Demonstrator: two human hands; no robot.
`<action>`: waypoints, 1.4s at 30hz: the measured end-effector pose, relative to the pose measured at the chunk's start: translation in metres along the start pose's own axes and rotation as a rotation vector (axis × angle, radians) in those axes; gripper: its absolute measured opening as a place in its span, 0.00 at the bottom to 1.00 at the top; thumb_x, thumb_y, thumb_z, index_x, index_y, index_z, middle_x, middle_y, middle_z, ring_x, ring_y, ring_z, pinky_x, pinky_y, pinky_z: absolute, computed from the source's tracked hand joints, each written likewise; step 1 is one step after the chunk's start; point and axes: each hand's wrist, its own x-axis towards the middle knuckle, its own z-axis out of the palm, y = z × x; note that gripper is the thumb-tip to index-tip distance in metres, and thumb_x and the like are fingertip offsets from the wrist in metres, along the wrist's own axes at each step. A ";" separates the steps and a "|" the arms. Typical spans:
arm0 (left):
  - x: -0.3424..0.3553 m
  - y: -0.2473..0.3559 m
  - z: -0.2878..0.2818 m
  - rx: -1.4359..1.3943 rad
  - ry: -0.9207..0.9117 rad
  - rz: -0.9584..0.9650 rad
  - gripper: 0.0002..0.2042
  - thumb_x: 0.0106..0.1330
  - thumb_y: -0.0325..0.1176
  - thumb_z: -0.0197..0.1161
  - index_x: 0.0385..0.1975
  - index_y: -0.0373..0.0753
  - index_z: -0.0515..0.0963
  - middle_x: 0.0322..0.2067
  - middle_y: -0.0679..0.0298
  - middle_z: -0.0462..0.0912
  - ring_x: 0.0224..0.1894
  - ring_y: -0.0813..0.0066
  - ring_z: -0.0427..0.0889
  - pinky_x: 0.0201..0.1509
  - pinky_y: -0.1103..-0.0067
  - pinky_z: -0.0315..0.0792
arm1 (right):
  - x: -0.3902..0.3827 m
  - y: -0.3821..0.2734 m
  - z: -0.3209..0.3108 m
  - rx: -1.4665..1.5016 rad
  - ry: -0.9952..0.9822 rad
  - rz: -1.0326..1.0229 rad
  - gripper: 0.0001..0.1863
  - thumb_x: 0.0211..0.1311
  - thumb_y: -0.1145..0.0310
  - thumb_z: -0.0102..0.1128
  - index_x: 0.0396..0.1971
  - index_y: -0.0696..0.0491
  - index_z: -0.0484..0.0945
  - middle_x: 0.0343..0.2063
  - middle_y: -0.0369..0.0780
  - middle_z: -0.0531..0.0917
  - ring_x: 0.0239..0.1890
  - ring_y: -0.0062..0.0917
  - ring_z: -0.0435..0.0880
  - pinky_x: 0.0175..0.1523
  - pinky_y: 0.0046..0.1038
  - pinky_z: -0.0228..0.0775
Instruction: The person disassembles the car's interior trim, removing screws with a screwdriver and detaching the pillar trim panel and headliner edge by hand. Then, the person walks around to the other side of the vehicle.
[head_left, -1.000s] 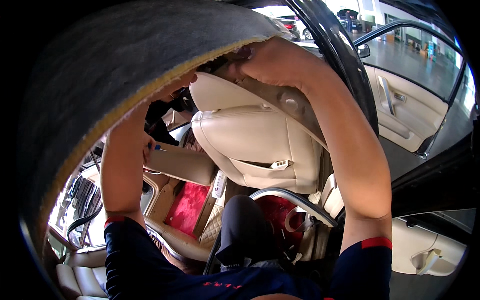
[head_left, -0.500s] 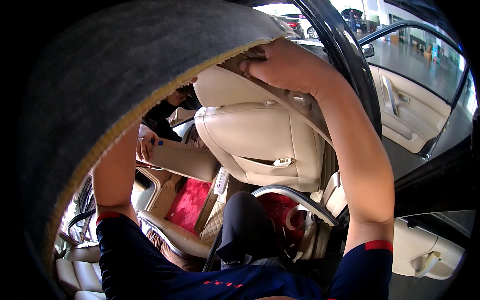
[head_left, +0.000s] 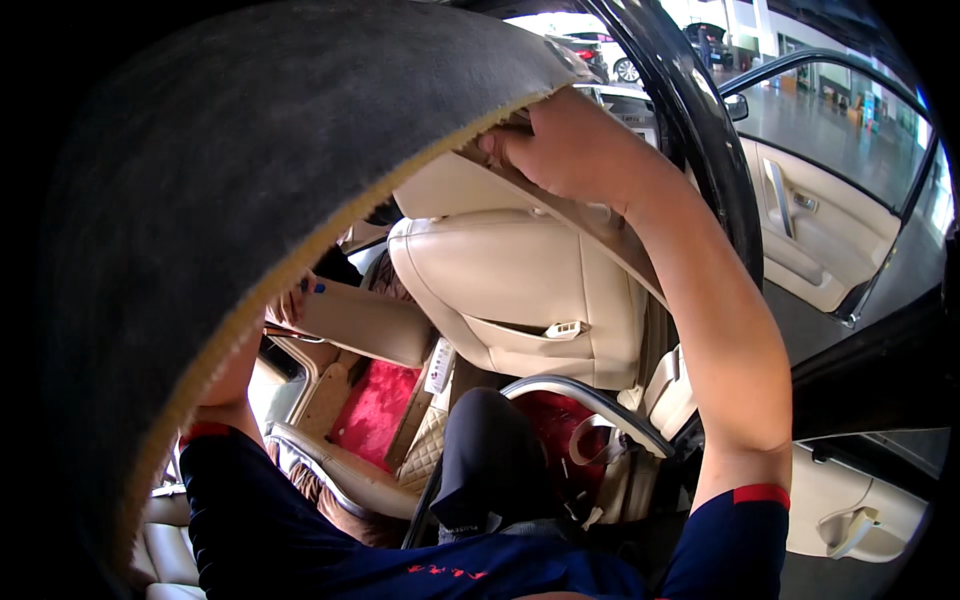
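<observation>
A large dark, curved headliner panel (head_left: 300, 120) with a fuzzy yellow edge arches across the upper left. Raised to its far right end, my right hand (head_left: 565, 150) is closed at the edge, thumb curled below and fingertips hidden. A long beige trim strip (head_left: 630, 250) slants down beneath that hand and wrist. My left forearm (head_left: 235, 380) rises behind the panel, which hides my left hand. Beyond stands a beige car seat (head_left: 530, 290) with a back pocket and a pale piece (head_left: 565, 330) sticking out of it.
Another person's hand (head_left: 290, 303) rests by a beige seat cushion (head_left: 355, 320). A red floor covering (head_left: 375, 410) and a white power strip (head_left: 438, 365) lie below. The dark door pillar (head_left: 690, 120) is close to my right arm, with an open car door (head_left: 820, 220) beyond.
The panel's edge has come lower on the left, covering more of my left forearm and the other person. My right hand has shifted slightly down with the panel's right end.
</observation>
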 end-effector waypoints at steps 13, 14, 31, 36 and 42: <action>-0.024 -0.016 0.001 -0.042 0.035 -0.038 0.13 0.80 0.38 0.55 0.43 0.36 0.84 0.31 0.56 0.88 0.32 0.69 0.89 0.36 0.72 0.85 | -0.006 -0.005 -0.002 -0.018 0.025 -0.036 0.19 0.64 0.67 0.59 0.53 0.60 0.79 0.47 0.53 0.86 0.51 0.43 0.85 0.57 0.39 0.76; -0.025 -0.018 0.001 -0.040 0.037 -0.040 0.13 0.80 0.38 0.55 0.43 0.36 0.84 0.31 0.56 0.88 0.32 0.69 0.89 0.36 0.72 0.85 | -0.006 -0.007 -0.003 -0.014 0.010 -0.024 0.19 0.64 0.68 0.58 0.52 0.60 0.79 0.47 0.53 0.86 0.51 0.43 0.85 0.57 0.39 0.76; -0.037 -0.022 0.000 -0.038 0.043 -0.078 0.13 0.79 0.38 0.55 0.43 0.36 0.83 0.32 0.55 0.88 0.34 0.68 0.89 0.37 0.72 0.85 | -0.005 -0.011 -0.005 0.001 -0.001 0.079 0.19 0.68 0.63 0.63 0.51 0.62 0.82 0.42 0.57 0.86 0.49 0.49 0.86 0.57 0.41 0.77; -0.039 -0.024 -0.001 -0.040 0.046 -0.083 0.13 0.79 0.38 0.55 0.43 0.36 0.83 0.32 0.55 0.88 0.34 0.68 0.89 0.38 0.71 0.84 | -0.003 -0.003 -0.002 -0.053 -0.005 0.057 0.20 0.68 0.62 0.63 0.52 0.62 0.81 0.43 0.58 0.86 0.49 0.49 0.86 0.57 0.40 0.77; -0.043 -0.027 0.000 -0.039 0.047 -0.094 0.13 0.79 0.38 0.55 0.44 0.36 0.83 0.33 0.55 0.88 0.34 0.68 0.89 0.38 0.71 0.84 | -0.006 -0.010 -0.006 0.036 0.003 0.026 0.20 0.67 0.63 0.63 0.51 0.61 0.82 0.43 0.57 0.86 0.48 0.49 0.86 0.56 0.40 0.77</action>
